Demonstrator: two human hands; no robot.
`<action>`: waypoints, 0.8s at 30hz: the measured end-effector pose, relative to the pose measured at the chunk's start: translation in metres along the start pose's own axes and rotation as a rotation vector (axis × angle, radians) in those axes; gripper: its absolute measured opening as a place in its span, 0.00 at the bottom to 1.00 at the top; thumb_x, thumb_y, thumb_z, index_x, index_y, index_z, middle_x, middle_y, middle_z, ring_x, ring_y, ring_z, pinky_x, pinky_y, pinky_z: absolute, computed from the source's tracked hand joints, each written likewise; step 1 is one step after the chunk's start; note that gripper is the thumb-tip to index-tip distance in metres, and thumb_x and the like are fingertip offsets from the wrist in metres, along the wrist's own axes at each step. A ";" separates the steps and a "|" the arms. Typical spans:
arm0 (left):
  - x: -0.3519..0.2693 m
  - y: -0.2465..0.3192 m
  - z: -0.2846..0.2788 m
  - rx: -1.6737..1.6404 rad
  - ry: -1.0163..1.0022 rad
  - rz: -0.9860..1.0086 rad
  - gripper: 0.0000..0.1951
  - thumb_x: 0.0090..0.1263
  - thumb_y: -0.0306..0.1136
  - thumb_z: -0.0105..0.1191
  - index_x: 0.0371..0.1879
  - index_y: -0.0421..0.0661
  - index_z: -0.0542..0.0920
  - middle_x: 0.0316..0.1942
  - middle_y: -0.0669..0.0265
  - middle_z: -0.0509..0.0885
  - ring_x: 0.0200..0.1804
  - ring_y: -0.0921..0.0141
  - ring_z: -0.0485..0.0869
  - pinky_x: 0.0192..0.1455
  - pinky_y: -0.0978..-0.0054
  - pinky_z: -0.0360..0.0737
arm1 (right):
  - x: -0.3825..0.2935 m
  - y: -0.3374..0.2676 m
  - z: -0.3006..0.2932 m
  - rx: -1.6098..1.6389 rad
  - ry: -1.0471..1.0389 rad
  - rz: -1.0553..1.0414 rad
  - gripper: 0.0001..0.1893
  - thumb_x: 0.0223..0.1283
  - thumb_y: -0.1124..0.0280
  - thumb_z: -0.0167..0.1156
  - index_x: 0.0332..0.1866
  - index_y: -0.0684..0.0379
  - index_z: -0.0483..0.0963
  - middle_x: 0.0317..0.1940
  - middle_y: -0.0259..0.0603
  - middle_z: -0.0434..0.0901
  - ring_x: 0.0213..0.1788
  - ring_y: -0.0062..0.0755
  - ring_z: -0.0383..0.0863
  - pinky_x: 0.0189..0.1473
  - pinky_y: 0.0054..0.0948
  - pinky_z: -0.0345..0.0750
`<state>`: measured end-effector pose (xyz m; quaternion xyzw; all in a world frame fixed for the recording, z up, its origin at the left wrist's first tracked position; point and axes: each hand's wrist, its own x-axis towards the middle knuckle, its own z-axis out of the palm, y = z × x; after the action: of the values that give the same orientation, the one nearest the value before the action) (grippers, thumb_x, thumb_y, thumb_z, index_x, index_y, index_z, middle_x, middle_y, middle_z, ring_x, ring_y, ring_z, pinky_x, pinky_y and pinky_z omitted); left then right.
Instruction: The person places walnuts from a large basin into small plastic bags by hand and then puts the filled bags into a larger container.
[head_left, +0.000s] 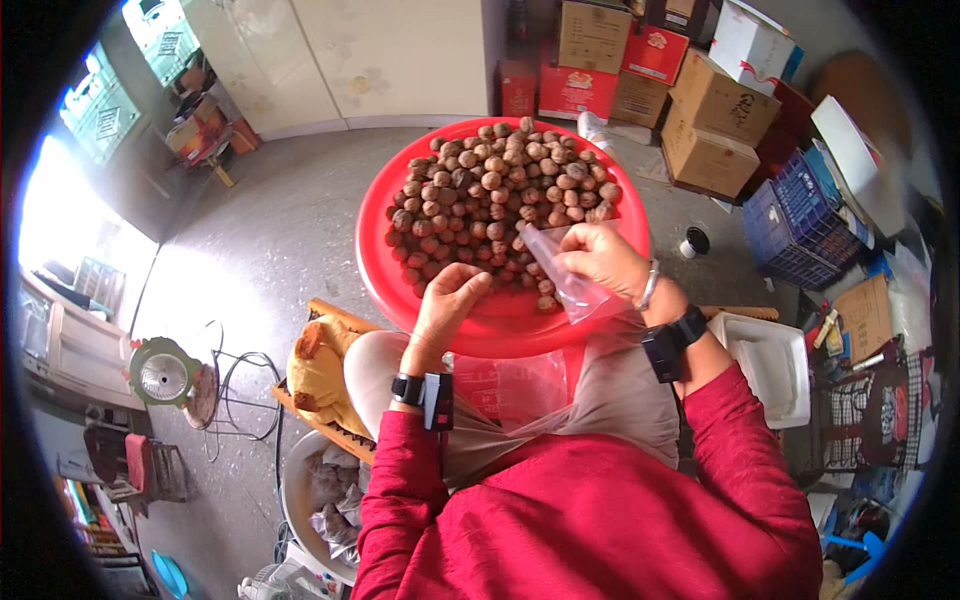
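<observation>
Before me is a round red plastic basin (379, 289), heaped with walnuts (491, 180) in their shells. My right hand (600, 259), above the basin's right side, pinches a clear plastic bag (592, 300). One edge of the bag is rolled and points up towards the walnuts. Over the near left part of the basin is my left hand (454, 300), thumb and fingertips drawn close together; whether something small is between them cannot be seen. Another clear plastic bag (529, 386) with red print lies between my knees, below the rim.
Stacked cardboard boxes (709, 146) and a blue plastic crate (787, 217) stand at the right. A white tub (795, 375) is beside my right leg. To the left are a yellow cushion (326, 375), a round heater or fan (163, 379) with loose cable, and a large basin (296, 480).
</observation>
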<state>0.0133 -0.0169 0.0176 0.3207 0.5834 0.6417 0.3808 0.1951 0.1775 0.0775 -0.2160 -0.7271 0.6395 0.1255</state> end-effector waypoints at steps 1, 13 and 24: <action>-0.001 0.003 0.000 -0.010 -0.026 -0.009 0.11 0.71 0.37 0.60 0.40 0.42 0.81 0.34 0.71 0.83 0.38 0.79 0.78 0.44 0.82 0.76 | 0.010 0.005 0.012 -0.064 -0.002 0.006 0.07 0.56 0.73 0.66 0.36 0.64 0.78 0.30 0.33 0.80 0.32 0.18 0.78 0.34 0.20 0.76; 0.010 -0.019 0.002 0.111 0.131 -0.043 0.09 0.74 0.34 0.54 0.36 0.41 0.76 0.28 0.70 0.81 0.29 0.79 0.76 0.32 0.80 0.76 | 0.052 0.056 0.077 0.049 -0.115 0.090 0.06 0.59 0.74 0.62 0.38 0.66 0.79 0.29 0.35 0.83 0.30 0.21 0.80 0.32 0.23 0.77; 0.015 -0.017 0.009 0.227 0.412 -0.054 0.05 0.71 0.31 0.55 0.35 0.43 0.77 0.22 0.71 0.79 0.22 0.81 0.73 0.21 0.80 0.71 | 0.068 0.071 -0.001 -0.249 0.034 0.186 0.09 0.57 0.67 0.66 0.32 0.61 0.77 0.28 0.39 0.83 0.26 0.26 0.82 0.30 0.27 0.79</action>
<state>0.0151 0.0007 0.0012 0.2080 0.7257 0.6133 0.2324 0.1467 0.2172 0.0018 -0.3070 -0.7754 0.5495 0.0502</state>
